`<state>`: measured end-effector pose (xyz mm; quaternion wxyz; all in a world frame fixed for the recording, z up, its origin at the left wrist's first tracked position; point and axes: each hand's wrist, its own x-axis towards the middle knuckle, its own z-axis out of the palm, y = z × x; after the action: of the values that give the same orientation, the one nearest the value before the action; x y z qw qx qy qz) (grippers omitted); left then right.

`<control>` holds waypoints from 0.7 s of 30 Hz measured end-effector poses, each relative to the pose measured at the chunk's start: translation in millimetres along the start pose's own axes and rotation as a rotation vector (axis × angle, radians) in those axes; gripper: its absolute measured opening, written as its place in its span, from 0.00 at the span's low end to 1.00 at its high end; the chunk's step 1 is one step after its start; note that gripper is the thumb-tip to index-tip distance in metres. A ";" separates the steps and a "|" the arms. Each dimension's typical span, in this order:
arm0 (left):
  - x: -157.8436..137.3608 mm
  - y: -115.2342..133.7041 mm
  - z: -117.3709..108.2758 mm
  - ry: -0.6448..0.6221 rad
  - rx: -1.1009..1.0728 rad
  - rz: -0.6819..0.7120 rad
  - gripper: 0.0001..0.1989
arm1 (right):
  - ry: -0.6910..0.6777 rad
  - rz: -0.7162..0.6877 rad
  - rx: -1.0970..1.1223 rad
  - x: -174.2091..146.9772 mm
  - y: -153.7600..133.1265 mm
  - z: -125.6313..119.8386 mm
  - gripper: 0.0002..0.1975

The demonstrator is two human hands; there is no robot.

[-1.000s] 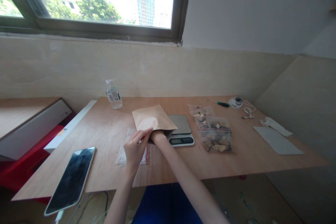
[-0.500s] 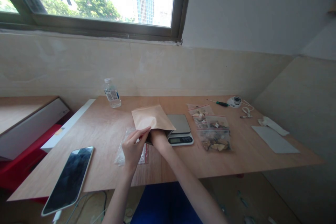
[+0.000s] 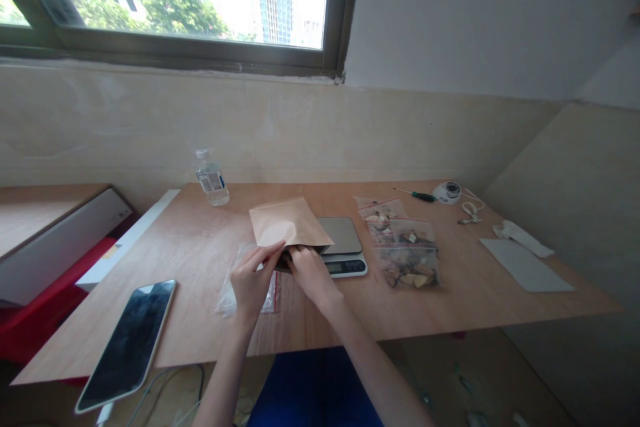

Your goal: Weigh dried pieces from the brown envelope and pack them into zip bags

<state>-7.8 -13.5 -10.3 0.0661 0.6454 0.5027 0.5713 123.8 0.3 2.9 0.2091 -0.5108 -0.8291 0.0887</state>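
Note:
A brown kraft paper bag (image 3: 287, 221) lies tilted with its mouth facing me, overlapping the left part of a digital kitchen scale (image 3: 345, 237). My left hand (image 3: 253, 277) pinches the bag's mouth at its left corner between thumb and fingers. At the same opening is my right hand (image 3: 310, 273), its fingers curled and their tips hidden inside the bag; what they hold cannot be made out. Beneath my left hand rests a clear plastic zip bag (image 3: 227, 293) with a red seal line. The scale's display shows digits too blurred to read.
Right of the scale lie several zip bags (image 3: 410, 267) of dried brown pieces. Farther right are a screwdriver (image 3: 423, 197), a white dome camera (image 3: 447, 192) and a white sheet (image 3: 525, 267). A water bottle (image 3: 213, 177) stands at the back left; a phone (image 3: 127, 343) overhangs the front-left edge.
My right hand has drawn partly back out of the bag's mouth, so its knuckles now show. My left hand keeps its pinch on the bag.

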 end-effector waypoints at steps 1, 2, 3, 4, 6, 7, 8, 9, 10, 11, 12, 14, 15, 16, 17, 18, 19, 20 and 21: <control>0.6 0.0 0.2 0.001 0.006 0.007 0.08 | 0.018 -0.019 -0.027 -0.8 0.9 0.6 0.15; 1.3 0.0 0.2 0.002 0.011 0.012 0.08 | 0.042 -0.043 -0.054 -1.7 1.8 1.2 0.14; 2.0 0.0 0.3 0.002 0.012 0.015 0.08 | 0.070 -0.068 -0.077 -2.8 2.8 1.7 0.13; 2.5 0.1 0.3 0.001 0.012 0.017 0.08 | 0.098 -0.090 -0.094 -4.0 3.7 2.0 0.12; 3.3 0.1 0.6 -0.002 0.011 0.016 0.08 | 0.154 -0.129 -0.102 -7.2 5.0 1.5 0.11; 3.5 0.0 0.9 -0.003 0.012 0.014 0.08 | 0.182 -0.148 -0.086 -9.3 5.5 0.6 0.11; 3.6 -0.3 1.3 -0.003 0.016 0.011 0.08 | 0.215 -0.166 -0.048 -11.6 6.0 -0.7 0.11; 3.8 -0.8 1.8 -0.003 0.020 0.007 0.08 | 0.251 -0.179 0.012 -14.3 6.6 -2.4 0.10; 4.2 -1.5 2.4 -0.002 0.023 0.002 0.08 | 0.290 -0.189 0.096 -17.3 7.6 -4.5 0.10; 4.8 -2.7 3.0 -0.002 0.027 -0.003 0.08 | 0.330 -0.193 0.194 -20.5 9.2 -6.6 0.10; 5.6 -4.1 3.7 0.000 0.031 -0.008 0.08 | 0.371 -0.186 0.294 -23.7 11.6 -8.9 0.09; 8.0 -8.0 5.3 0.000 0.035 -0.018 0.08 | 0.446 -0.135 0.462 -30.0 19.6 -12.9 0.08; 9.6 -10.3 6.1 0.000 0.035 -0.025 0.08 | 0.479 -0.093 0.523 -32.8 25.4 -14.5 0.08; 11.2 -12.6 6.9 0.000 0.032 -0.032 0.08 | 0.512 -0.041 0.569 -34.9 32.5 -15.6 0.08; 12.8 -14.8 7.7 -0.001 0.029 -0.040 0.09 | 0.545 0.017 0.601 -36.3 40.8 -16.3 0.08; 14.3 -16.8 8.4 0.000 0.027 -0.046 0.09 | 0.582 0.075 0.620 -36.7 50.1 -16.5 0.08; 15.6 -18.6 9.1 0.004 0.028 -0.050 0.09 | 0.618 0.125 0.624 -35.8 60.2 -16.1 0.08; 16.5 -19.9 9.7 0.011 0.032 -0.051 0.09 | 0.654 0.163 0.610 -33.7 70.6 -15.1 0.09; 17.2 -20.9 10.3 0.016 0.037 -0.051 0.09 | 0.682 0.190 0.579 -30.5 81.0 -13.7 0.09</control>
<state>-14.2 14.1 -16.0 0.0644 0.6289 0.5301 0.5651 207.3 9.9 -21.9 0.5951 -0.5052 -0.6035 0.1623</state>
